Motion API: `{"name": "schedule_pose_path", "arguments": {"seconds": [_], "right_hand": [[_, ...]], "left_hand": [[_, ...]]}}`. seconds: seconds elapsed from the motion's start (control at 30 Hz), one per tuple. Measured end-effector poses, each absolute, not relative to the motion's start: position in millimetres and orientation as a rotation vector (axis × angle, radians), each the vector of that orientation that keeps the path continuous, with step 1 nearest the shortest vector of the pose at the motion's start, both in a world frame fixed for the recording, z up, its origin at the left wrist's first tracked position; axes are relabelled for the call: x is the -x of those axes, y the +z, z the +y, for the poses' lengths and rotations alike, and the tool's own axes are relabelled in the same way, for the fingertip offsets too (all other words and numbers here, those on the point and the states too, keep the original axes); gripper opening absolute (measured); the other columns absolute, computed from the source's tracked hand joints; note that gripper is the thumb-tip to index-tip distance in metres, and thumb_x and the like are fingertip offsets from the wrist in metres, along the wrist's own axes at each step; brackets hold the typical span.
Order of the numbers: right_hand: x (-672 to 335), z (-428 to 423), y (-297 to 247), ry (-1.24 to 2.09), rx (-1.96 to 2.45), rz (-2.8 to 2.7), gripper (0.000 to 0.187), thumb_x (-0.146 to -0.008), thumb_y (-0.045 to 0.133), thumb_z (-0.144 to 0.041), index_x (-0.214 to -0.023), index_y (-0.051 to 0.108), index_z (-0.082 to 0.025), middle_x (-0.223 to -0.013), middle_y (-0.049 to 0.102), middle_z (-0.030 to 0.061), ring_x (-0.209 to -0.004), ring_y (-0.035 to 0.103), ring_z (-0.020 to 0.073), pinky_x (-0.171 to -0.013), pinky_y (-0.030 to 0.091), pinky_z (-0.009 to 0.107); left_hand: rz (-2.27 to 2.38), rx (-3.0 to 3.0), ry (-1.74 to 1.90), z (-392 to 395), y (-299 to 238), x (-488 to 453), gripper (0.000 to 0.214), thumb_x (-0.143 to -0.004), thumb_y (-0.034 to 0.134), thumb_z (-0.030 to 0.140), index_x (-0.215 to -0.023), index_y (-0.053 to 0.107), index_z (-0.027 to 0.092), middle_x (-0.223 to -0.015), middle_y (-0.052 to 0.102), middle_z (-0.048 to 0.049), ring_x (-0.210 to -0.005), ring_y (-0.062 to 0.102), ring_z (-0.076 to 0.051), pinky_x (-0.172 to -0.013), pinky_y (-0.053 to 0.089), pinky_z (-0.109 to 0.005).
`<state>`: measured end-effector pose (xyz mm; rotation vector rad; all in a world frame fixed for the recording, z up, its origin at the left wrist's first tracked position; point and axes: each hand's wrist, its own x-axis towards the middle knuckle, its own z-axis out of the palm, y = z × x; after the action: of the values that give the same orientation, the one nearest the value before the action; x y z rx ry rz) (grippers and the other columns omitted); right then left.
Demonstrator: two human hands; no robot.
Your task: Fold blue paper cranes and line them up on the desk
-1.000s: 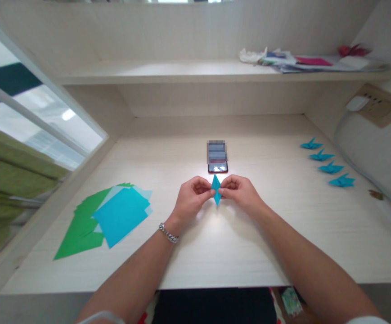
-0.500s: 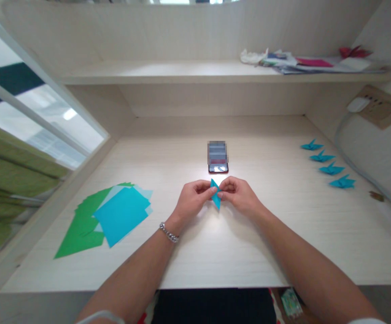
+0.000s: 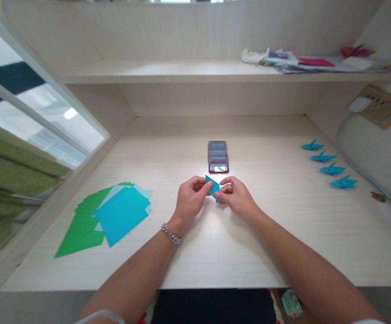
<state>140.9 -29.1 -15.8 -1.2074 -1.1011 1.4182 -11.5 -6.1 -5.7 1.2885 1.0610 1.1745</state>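
Observation:
A small piece of folded blue origami paper (image 3: 214, 185) is held above the desk, just in front of the phone (image 3: 218, 167). My left hand (image 3: 191, 196) pinches its left side between thumb and fingers. On the other side, my right hand (image 3: 235, 194) grips the lower right edge with thumb and fingertips. The fingers cover part of the folds. Flat on the desk to the left lie blue paper sheets (image 3: 123, 216) over green sheets (image 3: 80, 231). Several folded blue paper cranes (image 3: 332, 169) stand in a row at the right.
A shelf (image 3: 168, 72) spans the back, with papers (image 3: 316, 62) and a red folded paper thing (image 3: 357, 51) at its right. A white plug (image 3: 360, 105) sits in the wall socket (image 3: 384, 108), its cable running down the right side. A window and green curtain (image 3: 9, 189) are at left.
The folded paper has turned in my hands, its upper tip swinging left. My right fingers have shifted to its lower right edge. The cranes and sheets stay put.

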Motion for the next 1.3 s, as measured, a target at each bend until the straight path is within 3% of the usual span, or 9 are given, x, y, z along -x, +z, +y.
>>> {"name": "schedule_pose_path", "arguments": {"seconds": [0.43,0.57,0.8,1.13,1.3], "right_hand": [[-143.7,-27.1,-14.4,1.472,1.189,-1.168,0.034,-0.066,0.076,-0.025,-0.091,0.053,-0.021,-0.059,0.062,-0.0043,-0.052,0.061,0.0149,-0.053,0.047,0.028],[-141.8,-26.8,-12.0,1.475,1.216,-1.205,0.024,-0.066,0.076,-0.029,-0.077,0.057,-0.018,-0.057,0.061,-0.0019,-0.050,0.058,0.0134,-0.050,0.044,0.026],[-138.9,-26.1,-14.3,1.430,1.212,-1.132,0.030,-0.072,0.070,-0.046,-0.072,0.059,-0.018,-0.059,0.060,-0.0006,-0.051,0.056,0.0127,-0.051,0.046,0.026],[-143.2,-21.9,-23.7,1.297,1.278,-1.186,0.031,-0.073,0.067,-0.046,-0.067,0.061,-0.016,-0.057,0.062,0.0018,-0.050,0.054,0.0131,-0.049,0.040,0.026],[-140.8,-23.4,-20.5,1.320,1.240,-1.179,0.030,-0.073,0.068,-0.045,-0.065,0.060,-0.017,-0.056,0.061,0.0014,-0.049,0.054,0.0127,-0.049,0.041,0.025]], "left_hand": [[1.062,-1.259,1.195,-6.4,-6.7,8.9,0.014,-0.077,0.071,0.025,-0.083,0.066,0.013,-0.074,0.069,-0.0038,-0.066,0.065,-0.014,-0.062,0.054,-0.026],[1.075,-1.398,1.210,-9.1,-5.5,8.6,0.014,-0.080,0.068,0.026,-0.087,0.066,0.013,-0.078,0.070,-0.0050,-0.069,0.065,-0.014,-0.065,0.053,-0.026],[1.113,-1.527,1.239,-15.3,-3.7,5.1,0.013,-0.083,0.065,0.026,-0.088,0.067,0.014,-0.078,0.071,-0.0044,-0.067,0.064,-0.013,-0.061,0.050,-0.025],[1.056,-1.281,1.076,-9.7,-5.0,7.5,0.022,-0.075,0.072,0.026,-0.090,0.068,0.011,-0.083,0.072,-0.0085,-0.069,0.066,-0.016,-0.063,0.053,-0.028],[1.103,-1.280,1.102,-11.5,-0.2,7.0,0.018,-0.072,0.073,0.023,-0.084,0.067,0.010,-0.073,0.070,-0.0062,-0.059,0.062,-0.013,-0.057,0.051,-0.025]]}}
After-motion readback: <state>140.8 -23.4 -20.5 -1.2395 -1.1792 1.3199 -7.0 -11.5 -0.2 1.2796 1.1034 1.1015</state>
